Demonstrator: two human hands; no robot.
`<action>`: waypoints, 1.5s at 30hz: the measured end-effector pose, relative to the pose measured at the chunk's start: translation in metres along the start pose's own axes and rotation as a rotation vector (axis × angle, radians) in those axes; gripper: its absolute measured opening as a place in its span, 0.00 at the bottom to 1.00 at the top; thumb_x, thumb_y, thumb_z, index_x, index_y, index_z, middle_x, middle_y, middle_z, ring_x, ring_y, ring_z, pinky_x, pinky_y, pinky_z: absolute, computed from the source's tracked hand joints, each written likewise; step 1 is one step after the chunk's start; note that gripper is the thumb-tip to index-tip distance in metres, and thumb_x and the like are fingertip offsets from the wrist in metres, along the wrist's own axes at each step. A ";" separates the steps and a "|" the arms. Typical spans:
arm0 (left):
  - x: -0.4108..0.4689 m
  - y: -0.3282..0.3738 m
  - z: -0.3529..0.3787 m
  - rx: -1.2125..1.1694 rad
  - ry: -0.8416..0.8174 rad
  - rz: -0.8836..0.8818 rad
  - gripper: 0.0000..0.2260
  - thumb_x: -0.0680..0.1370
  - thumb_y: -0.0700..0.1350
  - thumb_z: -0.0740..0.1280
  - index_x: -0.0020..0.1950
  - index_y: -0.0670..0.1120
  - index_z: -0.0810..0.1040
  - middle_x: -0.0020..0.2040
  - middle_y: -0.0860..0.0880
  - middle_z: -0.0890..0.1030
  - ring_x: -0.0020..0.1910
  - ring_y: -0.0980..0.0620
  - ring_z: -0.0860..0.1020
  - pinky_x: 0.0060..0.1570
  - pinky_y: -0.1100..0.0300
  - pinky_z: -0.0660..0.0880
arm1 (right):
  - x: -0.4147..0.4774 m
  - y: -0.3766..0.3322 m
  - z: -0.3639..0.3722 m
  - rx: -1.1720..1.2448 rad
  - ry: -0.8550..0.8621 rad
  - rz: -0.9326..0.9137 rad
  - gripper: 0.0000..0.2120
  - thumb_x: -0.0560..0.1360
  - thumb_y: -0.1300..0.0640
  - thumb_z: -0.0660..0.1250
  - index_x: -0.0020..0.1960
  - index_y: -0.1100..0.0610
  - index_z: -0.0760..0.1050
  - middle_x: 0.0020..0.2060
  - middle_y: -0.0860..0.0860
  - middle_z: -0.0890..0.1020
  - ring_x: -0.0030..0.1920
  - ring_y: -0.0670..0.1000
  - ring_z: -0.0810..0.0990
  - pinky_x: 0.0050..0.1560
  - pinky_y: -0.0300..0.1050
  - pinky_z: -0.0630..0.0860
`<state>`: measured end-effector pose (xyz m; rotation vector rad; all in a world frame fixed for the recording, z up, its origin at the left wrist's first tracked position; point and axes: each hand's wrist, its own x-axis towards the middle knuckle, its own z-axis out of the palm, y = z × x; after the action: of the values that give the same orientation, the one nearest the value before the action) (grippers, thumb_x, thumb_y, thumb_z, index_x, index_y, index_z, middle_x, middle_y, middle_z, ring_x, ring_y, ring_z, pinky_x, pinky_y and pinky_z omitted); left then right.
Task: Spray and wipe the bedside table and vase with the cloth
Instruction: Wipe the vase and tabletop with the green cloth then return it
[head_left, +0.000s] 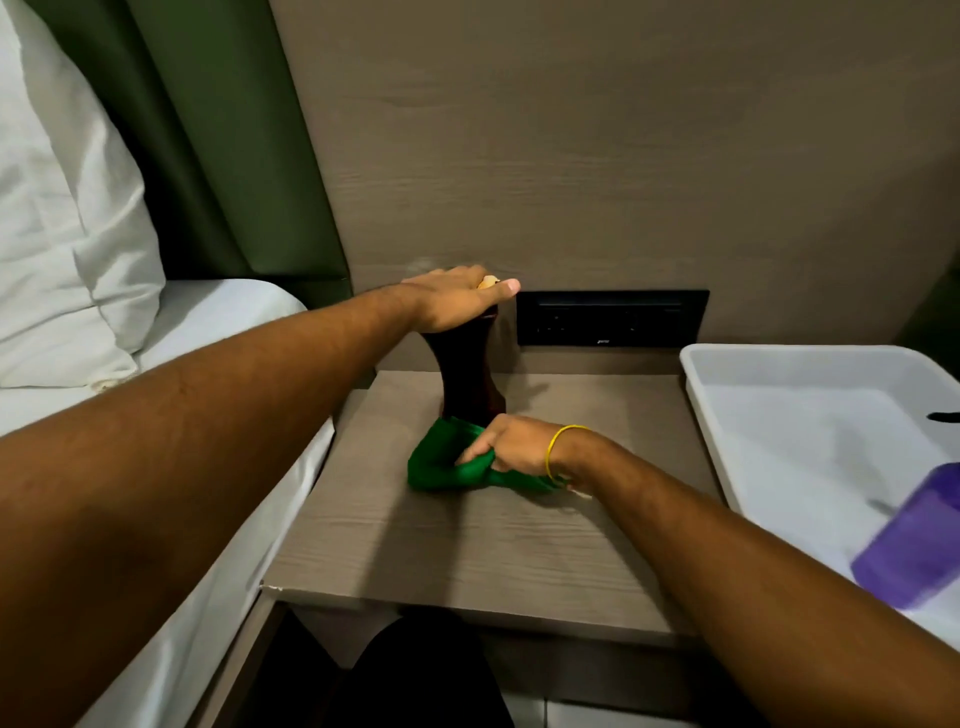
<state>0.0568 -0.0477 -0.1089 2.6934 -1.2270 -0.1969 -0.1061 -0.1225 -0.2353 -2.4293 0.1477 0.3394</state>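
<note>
- The left hand (457, 299) lies palm down over the mouth of the vase (470, 376), fingers curled over the rim and gripping it; the thumb points right toward the dark socket panel (612, 317) on the wall.
- The vase is dark, narrow at the waist, wider at the base, and stands upright on the far middle of the table (467, 545).
- The right hand (511, 444) has its fingers clenched on the green cloth (447, 467), which is bunched up and pressed against the foot of the vase and down on the tabletop.
- A yellow band (558, 449) circles the right wrist.
- The tabletop is grey wood grain, with a small chip at its near left corner.
- A white tray (727, 415) sits at the right, overlapping the table's right edge.
- A purple bottle (917, 545) lies tilted inside the tray, blurred; its top cannot be seen clearly.
- To the left of the table is a bed (218, 322) with white sheets, a white pillow (62, 218) and a green headboard (223, 130) behind it.
</note>
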 end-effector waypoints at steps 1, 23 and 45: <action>0.001 0.000 0.000 -0.002 0.004 0.001 0.41 0.79 0.78 0.48 0.77 0.50 0.72 0.79 0.44 0.73 0.75 0.40 0.72 0.69 0.42 0.68 | -0.005 0.001 -0.003 0.043 -0.038 0.028 0.25 0.77 0.75 0.62 0.70 0.59 0.81 0.69 0.57 0.82 0.69 0.55 0.79 0.65 0.40 0.73; 0.008 -0.008 0.005 -0.035 0.030 0.057 0.33 0.81 0.76 0.52 0.61 0.49 0.77 0.65 0.46 0.79 0.63 0.41 0.77 0.63 0.43 0.72 | -0.168 0.075 -0.146 1.233 1.076 0.252 0.19 0.82 0.73 0.54 0.70 0.71 0.74 0.60 0.72 0.81 0.56 0.64 0.82 0.61 0.56 0.78; -0.006 0.000 -0.002 -0.062 0.042 0.057 0.33 0.81 0.76 0.53 0.61 0.50 0.77 0.65 0.47 0.79 0.64 0.42 0.76 0.62 0.45 0.71 | -0.143 0.145 -0.090 -0.087 0.394 0.574 0.13 0.81 0.54 0.65 0.64 0.58 0.73 0.60 0.61 0.82 0.58 0.62 0.82 0.63 0.54 0.78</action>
<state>0.0536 -0.0427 -0.1070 2.5938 -1.2621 -0.1670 -0.2530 -0.2894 -0.2168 -2.4732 1.0307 0.1075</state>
